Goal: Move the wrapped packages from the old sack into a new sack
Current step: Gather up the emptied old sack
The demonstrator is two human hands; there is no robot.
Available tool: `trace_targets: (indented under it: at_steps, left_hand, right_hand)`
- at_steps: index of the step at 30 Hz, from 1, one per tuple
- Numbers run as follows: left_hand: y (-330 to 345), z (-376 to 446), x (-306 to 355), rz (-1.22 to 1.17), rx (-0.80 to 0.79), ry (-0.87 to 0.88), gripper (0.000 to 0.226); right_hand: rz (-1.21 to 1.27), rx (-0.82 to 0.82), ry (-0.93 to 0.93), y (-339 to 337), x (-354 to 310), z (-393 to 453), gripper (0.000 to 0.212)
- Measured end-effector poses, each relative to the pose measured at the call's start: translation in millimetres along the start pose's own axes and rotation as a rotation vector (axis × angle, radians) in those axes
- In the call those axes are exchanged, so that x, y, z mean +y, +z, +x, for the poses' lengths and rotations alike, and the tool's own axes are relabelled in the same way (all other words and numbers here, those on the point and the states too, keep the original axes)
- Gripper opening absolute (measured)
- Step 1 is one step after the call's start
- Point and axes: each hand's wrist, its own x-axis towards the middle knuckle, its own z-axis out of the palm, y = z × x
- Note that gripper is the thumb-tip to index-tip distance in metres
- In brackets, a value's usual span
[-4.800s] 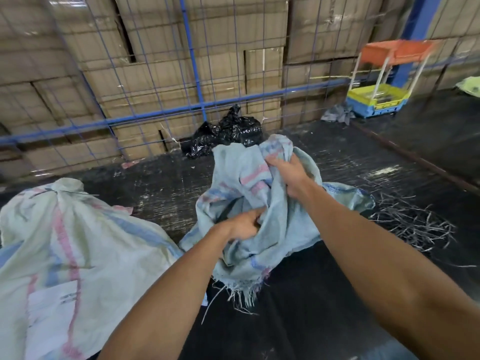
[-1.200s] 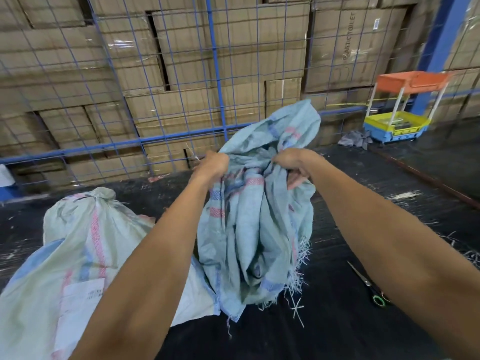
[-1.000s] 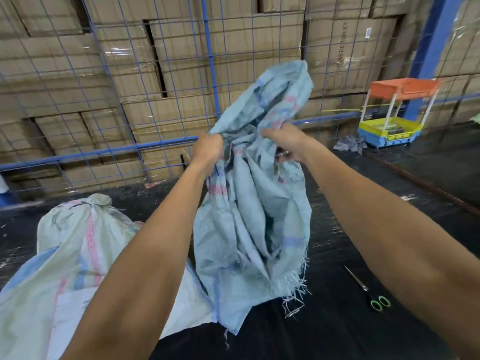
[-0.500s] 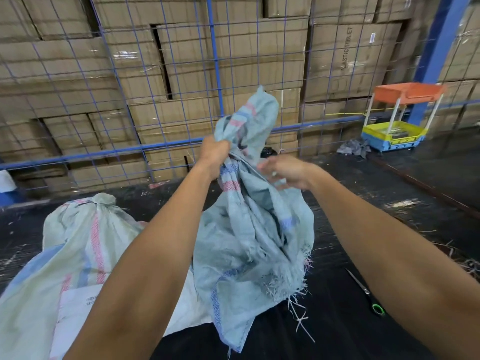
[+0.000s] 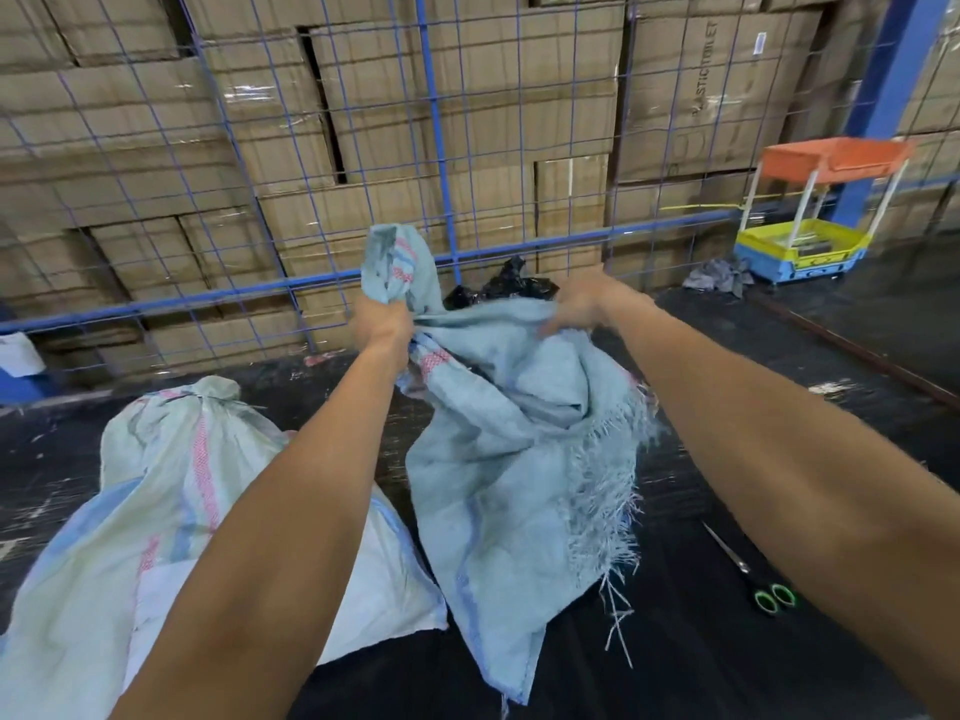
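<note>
While the left hand [image 5: 382, 319] grips the empty sack's [image 5: 511, 439] bunched top, right hand [image 5: 582, 306] fingers pinch its rim; frayed edge hangs right, tied full sack [image 5: 171, 491] near left, scissors [image 5: 753, 576] right on dark surface [image 5: 701, 667].

Stacked cardboard boxes [image 5: 467, 122] are filling the wall behind a blue wire fence [image 5: 436, 148]. A dark floor [image 5: 831, 356] is spreading below, an orange-and-yellow cart [image 5: 810, 210] standing beside a blue post [image 5: 893, 96].

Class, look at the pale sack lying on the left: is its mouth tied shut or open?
Tied shut: the pale sack's neck is bunched into a knot at its far end.
</note>
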Motion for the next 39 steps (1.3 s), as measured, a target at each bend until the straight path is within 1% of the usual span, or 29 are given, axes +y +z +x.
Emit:
trace_targets:
  at_steps: [1, 2, 3, 4, 5, 7, 8, 9, 12, 13, 14, 15, 16, 18, 20, 22, 23, 24, 25, 27, 28, 30, 32, 33, 34, 35, 36, 37, 39]
  left_hand:
    - [-1.2, 1.3, 1.6, -0.041, 0.023, -0.029, 0.033]
    - [-2.4, -0.4, 3.9, -0.104, 0.027, -0.054, 0.032]
    - [-5.2, -3.5, 7.5, -0.183, 0.033, -0.067, 0.03]
    - [-5.9, -0.9, 13.1, -0.266, 0.053, -0.074, 0.032]
    - [-6.7, -0.4, 17.1, -0.309, 0.081, -0.079, 0.035]
    - [-9.3, 3.7, 28.0, -0.355, 0.063, -0.143, 0.044]
    - [-9.3, 9.3, 29.1, -0.393, 0.0, -0.173, 0.047]
    - [-11.4, 4.6, 37.7, -0.442, -0.112, -0.2, 0.05]
    - [-11.8, -17.2, 57.7, -0.537, -0.562, -0.155, 0.041]
    - [-13.7, -26.8, 63.9, -0.483, -0.723, -0.105, 0.044]
    - [-14.8, -31.1, 67.6, -0.401, -0.831, -0.051, 0.045]
    - [-14.2, -32.6, 69.7, -0.323, -0.906, 0.001, 0.044]
    - [-15.8, -34.1, 71.5, -0.261, -0.922, 0.034, 0.045]
    - [-13.8, -30.1, 74.3, -0.158, -0.849, 0.084, 0.053]
    - [-8.7, -25.5, 77.0, -0.088, -0.687, 0.126, 0.044]
    - [-5.6, -21.0, 75.2, -0.136, -0.542, 0.102, 0.032]
    - [-3.5, -16.1, 72.4, -0.206, -0.462, 0.062, 0.032]
    - [-2.0, -11.0, 68.0, -0.283, -0.372, 0.022, 0.036]
    - [-0.2, -5.9, 62.5, -0.336, -0.278, -0.007, 0.041]
    - [6.4, 2.5, 50.8, -0.37, -0.142, -0.031, 0.051]
    - [9.1, 1.8, 47.9, -0.372, -0.103, -0.036, 0.057]
    - [9.0, -11.3, 47.1, -0.375, -0.088, -0.015, 0.071]
    - [11.2, -16.5, 42.2, -0.292, -0.123, 0.046, 0.073]
    - [12.4, -12.4, 39.7, -0.28, -0.149, 0.092, 0.069]
    - [12.2, -10.7, 36.4, -0.309, -0.182, 0.118, 0.064]
    - [12.7, -8.4, 33.7, -0.354, -0.21, 0.123, 0.061]
    - [12.4, -7.6, 32.4, -0.393, -0.23, 0.11, 0.059]
    - [11.8, -8.8, 32.5, -0.426, -0.233, 0.089, 0.055]
    - [10.8, -9.5, 37.8, -0.447, -0.197, 0.033, 0.045]
  right_hand:
    - [0.011, 0.069, 0.037, -0.5, -1.9, -2.5, 0.045]
    - [0.105, 0.052, -0.008, -0.6, -5.0, -1.1, 0.036]
    - [0.292, 0.014, -0.068, 2.2, -10.1, -8.6, 0.024]
    - [0.436, -0.059, -0.038, 5.6, -17.7, -14.5, 0.016]
    - [0.542, -0.195, 0.01, 10.6, -21.7, -23.7, 0.014]
    - [0.64, -0.354, 0.02, 16.7, -27.0, -31.9, 0.018]
    - [0.729, -0.358, 0.007, 19.2, -27.3, -29.7, 0.021]
    - [0.837, -0.328, -0.001, 19.3, -32.9, -26.4, 0.025]
    - [0.95, -0.29, -0.031, 26.9, -45.1, -23.6, 0.038]
    - [0.985, -0.282, -0.045, 29.9, -49.6, -24.3, 0.043]
    - [1.039, -0.275, -0.059, 30.8, -52.2, -23.0, 0.046]
    - [1.086, -0.267, -0.068, 30.1, -53.5, -18.4, 0.048]
    - [1.116, -0.279, -0.083, 29.4, -54.2, -14.8, 0.052]
    - [1.077, -0.295, -0.12, 27.4, -54.0, -11.9, 0.058]
    - [0.926, -0.221, -0.148, 28.2, -50.1, -10.3, 0.056]
    - [0.759, -0.095, -0.167, 31.1, -40.9, -8.8, 0.047]
    - [0.665, -0.06, -0.16, 31.4, -34.0, -7.3, 0.042]
    - [0.583, -0.083, -0.132, 30.5, -27.4, -7.2, 0.038]
    - [0.508, -0.166, -0.091, 30.1, -21.6, -8.3, 0.039]
    - [0.359, -0.353, -0.018, 30.1, -14.3, -10.1, 0.052]
    - [0.309, -0.388, 0.006, 31.3, -12.7, -10.5, 0.054]
    - [0.22, -0.396, 0.029, 32.6, -15.2, -10.7, 0.038]
    - [0.256, -0.356, 0.013, 31.2, -23.4, -15.6, 0.02]
    - [0.404, -0.34, -0.029, 27.5, -28.3, -15.5, 0.016]
    - [0.642, -0.329, -0.062, 23.6, -32.5, -15.4, 0.014]
    - [0.873, -0.301, -0.087, 20.3, -37.7, -13.8, 0.016]
    - [1.003, -0.237, -0.1, 17.8, -46.0, -14.7, 0.021]
    - [0.986, -0.159, -0.104, 17.8, -53.0, -14.8, 0.024]
    - [0.831, -0.025, -0.135, 21.0, -62.6, -16.6, 0.03]
